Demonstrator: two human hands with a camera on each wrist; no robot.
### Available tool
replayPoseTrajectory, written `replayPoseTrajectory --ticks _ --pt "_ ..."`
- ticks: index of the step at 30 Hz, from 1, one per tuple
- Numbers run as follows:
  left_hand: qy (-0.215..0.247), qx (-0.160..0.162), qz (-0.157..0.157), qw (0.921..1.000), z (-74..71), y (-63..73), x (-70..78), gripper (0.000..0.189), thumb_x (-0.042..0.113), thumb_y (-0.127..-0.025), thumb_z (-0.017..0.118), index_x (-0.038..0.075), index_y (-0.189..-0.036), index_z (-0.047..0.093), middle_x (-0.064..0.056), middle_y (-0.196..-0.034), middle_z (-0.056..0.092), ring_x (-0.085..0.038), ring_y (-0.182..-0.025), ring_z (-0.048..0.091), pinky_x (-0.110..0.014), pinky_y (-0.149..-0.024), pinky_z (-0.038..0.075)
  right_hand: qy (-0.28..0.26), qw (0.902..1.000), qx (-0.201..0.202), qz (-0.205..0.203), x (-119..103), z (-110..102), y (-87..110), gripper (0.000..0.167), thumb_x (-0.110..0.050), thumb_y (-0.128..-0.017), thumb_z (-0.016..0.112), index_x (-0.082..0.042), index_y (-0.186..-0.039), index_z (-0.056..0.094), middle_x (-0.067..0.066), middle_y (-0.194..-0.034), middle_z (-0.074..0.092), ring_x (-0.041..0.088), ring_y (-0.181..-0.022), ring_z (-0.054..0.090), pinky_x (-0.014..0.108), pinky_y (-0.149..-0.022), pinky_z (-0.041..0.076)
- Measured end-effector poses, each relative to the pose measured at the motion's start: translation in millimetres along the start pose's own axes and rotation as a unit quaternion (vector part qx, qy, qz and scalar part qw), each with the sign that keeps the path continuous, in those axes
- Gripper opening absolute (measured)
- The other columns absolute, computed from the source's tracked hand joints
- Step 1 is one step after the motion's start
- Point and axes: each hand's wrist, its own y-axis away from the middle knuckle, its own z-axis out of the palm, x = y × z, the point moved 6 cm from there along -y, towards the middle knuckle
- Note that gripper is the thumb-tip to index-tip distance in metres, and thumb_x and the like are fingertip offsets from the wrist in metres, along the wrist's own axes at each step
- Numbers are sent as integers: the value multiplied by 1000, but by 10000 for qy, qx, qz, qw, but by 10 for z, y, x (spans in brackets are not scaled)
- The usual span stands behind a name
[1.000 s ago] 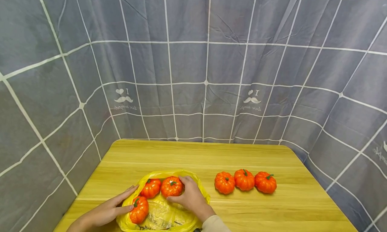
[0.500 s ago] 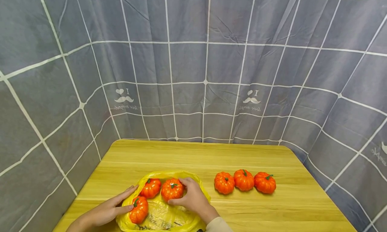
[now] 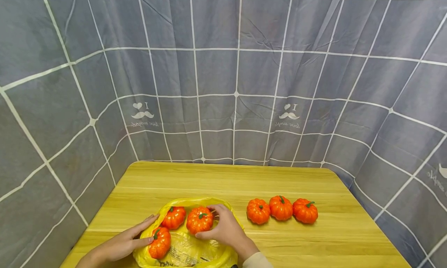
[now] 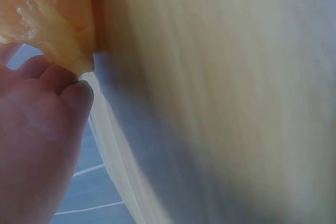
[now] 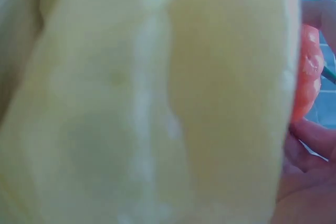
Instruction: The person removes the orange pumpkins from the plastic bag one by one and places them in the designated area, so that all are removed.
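A yellow plastic bag (image 3: 181, 244) lies with its mouth wide, and three orange toy pumpkins show inside it. My left hand (image 3: 120, 241) grips the bag's left side, thumb over the rim against the nearest pumpkin (image 3: 160, 244), fingers outside. In the left wrist view, the curled fingers (image 4: 52, 80) meet the thin plastic. Another pumpkin (image 3: 174, 217) sits at the back left of the bag. My right hand (image 3: 226, 229) reaches in over the right side and holds the third pumpkin (image 3: 200, 220) between thumb and fingers. Yellow plastic covers much of the right wrist view.
On the wooden table (image 3: 223, 182), right of the bag, three more pumpkins stand in a row: a left one (image 3: 258, 211), a middle one (image 3: 281, 208) and a right one (image 3: 305, 211). A grey checked curtain (image 3: 216, 73) hangs around the table.
My right hand and the pumpkin it holds have shifted slightly nearer to me and to the right, away from the back-left pumpkin. The left hand has stayed nearly still.
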Motion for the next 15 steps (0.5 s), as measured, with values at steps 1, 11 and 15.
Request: replayPoseTrajectory --ticks 1,11,15 --pt "18 2 -10 10000 0 1 -1 67 26 -106 52 -1 -159 21 -38 -158 8 -60 -141 2 -78 -104 12 -36 10000 -5 -19 -8 -11 5 77 -38 -65 96 -7 -128 63 -5 -116 59 20 -103 64 34 -89 54" --pt "-307 58 53 9995 -10 5 14 66 28 -106 52 -2 -158 24 -37 -158 13 -59 -141 8 -75 -105 19 -256 9996 -100 -17 -8 -203 100 76 -37 -69 94 -6 -130 62 0 -121 59 25 -106 64 41 -91 54" --pt "-367 84 69 9993 -17 9 12 66 28 -106 53 0 -159 25 -36 -159 14 -58 -142 9 -66 -108 25 -180 9998 -26 -109 27 -312 145 75 -35 -69 94 -5 -129 61 2 -122 59 29 -106 64 43 -91 55"
